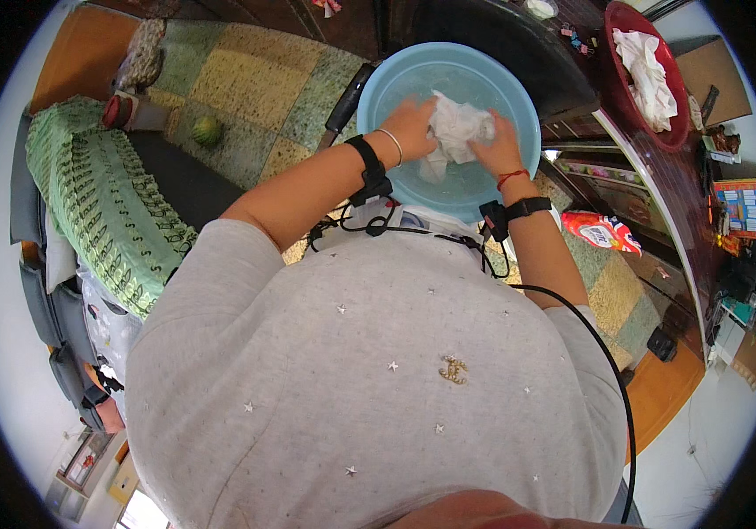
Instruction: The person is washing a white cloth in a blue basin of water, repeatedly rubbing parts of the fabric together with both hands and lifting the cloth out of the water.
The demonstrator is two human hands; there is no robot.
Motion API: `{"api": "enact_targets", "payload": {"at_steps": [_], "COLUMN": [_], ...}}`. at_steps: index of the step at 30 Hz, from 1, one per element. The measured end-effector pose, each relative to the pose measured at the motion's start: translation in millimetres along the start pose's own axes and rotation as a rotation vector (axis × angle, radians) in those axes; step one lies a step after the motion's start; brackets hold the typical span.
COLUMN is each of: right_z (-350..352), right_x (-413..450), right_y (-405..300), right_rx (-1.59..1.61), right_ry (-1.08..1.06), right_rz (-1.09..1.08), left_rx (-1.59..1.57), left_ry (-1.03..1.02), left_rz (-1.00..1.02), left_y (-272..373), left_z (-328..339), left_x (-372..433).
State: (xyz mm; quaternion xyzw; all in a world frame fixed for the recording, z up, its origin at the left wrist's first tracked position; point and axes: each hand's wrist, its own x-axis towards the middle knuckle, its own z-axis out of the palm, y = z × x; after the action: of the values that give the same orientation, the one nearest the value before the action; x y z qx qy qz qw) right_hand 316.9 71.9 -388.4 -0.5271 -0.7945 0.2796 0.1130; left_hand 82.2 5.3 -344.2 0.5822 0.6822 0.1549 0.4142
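Observation:
A wet white cloth (460,129) is bunched up between my two hands, over the water in a light blue plastic basin (528,142). My left hand (411,129) grips the cloth's left side; its fingers are slightly blurred. On the right side, the fingers of my right hand (498,142) pinch the same cloth. A paler end of it trails down into the water. Both wrists carry black straps with small devices, joined to dark cables in front of my grey shirt.
A dark red basin (675,99) with white cloth (645,79) stands on the dark wooden cabinet (672,218) to the right. Below it lies a red detergent bag (599,233). A black handle (349,99) rises beside the blue basin. A watermelon (206,131) rests on the tiled floor.

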Motion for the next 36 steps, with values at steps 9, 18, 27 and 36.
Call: {"api": "enact_targets", "payload": {"at_steps": [9,18,27,36], "right_z": [7.7,26.1,34.6,-10.8], "right_x": [10.4,39.7,61.0,27.6], "right_y": [-66.0,-51.1,-4.2,-33.4], "right_rx": [-0.57,-0.738,-0.284,0.652], "right_ry": [-0.517,-0.629,-0.3,0.089], "right_rz": [0.102,0.044,0.011,0.164], "left_rx": [0.634,0.726,0.309,-0.926], "left_ry": [-0.436,-0.294,-0.649,-0.114], "left_rz": [-0.012,-0.035,0.077,-0.527], "left_y": [24.5,51.7,-16.8,39.3], "left_z": [19.1,14.2,38.9,-4.1], "left_x": [37.2,33.1,100.4,32.1]}}
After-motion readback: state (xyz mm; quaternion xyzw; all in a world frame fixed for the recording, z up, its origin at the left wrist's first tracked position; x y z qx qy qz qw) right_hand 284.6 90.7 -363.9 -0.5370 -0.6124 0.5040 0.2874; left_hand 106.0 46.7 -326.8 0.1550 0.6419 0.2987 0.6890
